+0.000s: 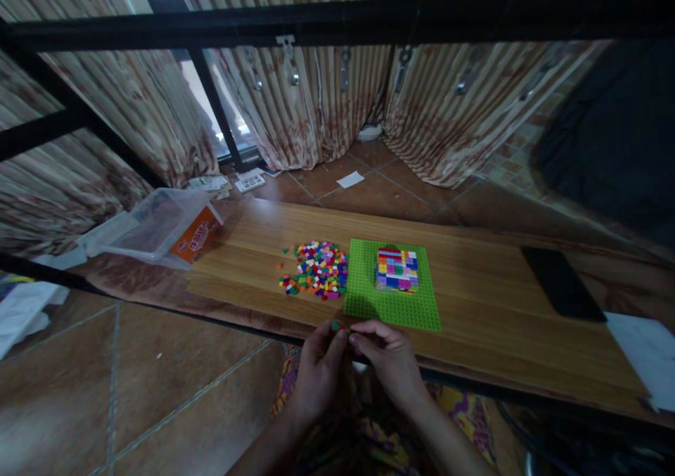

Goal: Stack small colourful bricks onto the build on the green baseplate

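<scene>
My left hand (318, 367) and my right hand (387, 355) meet at the near edge of the wooden board (474, 300), fingertips pinched together on small coloured bricks (340, 327), green and red. Just beyond them lies a green baseplate (393, 304) carrying a multicoloured block of stacked bricks (397, 270). To the left of the plate is a loose pile of small bricks (318, 269) in several colours.
A clear plastic tub with an orange label (163, 228) lies tipped at the board's left end. A black phone (562, 281) and a white sheet (646, 356) sit at the right. A black metal frame (337, 19) crosses overhead; curtains hang behind.
</scene>
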Demonstrator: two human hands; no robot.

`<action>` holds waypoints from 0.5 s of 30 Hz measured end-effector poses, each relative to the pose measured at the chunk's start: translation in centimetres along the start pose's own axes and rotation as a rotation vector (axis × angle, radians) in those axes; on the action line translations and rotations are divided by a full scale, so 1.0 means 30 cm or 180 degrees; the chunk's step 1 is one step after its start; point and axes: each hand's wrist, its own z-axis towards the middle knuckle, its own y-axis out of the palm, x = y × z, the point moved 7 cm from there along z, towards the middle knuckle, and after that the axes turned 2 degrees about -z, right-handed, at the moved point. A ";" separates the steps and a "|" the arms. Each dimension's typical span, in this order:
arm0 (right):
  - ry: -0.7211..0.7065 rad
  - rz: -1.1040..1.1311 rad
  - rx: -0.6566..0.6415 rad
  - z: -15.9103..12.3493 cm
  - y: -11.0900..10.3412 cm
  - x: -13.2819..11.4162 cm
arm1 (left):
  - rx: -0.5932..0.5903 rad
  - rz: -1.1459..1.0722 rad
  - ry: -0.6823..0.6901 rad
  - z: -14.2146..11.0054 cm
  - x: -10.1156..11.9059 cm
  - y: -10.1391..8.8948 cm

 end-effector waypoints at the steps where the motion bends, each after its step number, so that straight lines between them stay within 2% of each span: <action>1: -0.0034 -0.0022 0.0005 -0.001 0.003 -0.002 | 0.0038 0.0114 0.0061 0.001 0.000 -0.006; 4: -0.0062 -0.0082 -0.0013 -0.001 0.012 -0.004 | 0.0141 0.0217 0.0120 0.000 -0.005 -0.015; 11: 0.0116 0.0184 -0.0174 0.002 0.026 0.012 | -0.0045 -0.0597 -0.0435 0.021 -0.050 0.001; 15: 0.0099 0.0334 0.0039 0.014 -0.008 0.015 | 0.0105 -0.0203 -0.0358 0.099 -0.040 -0.067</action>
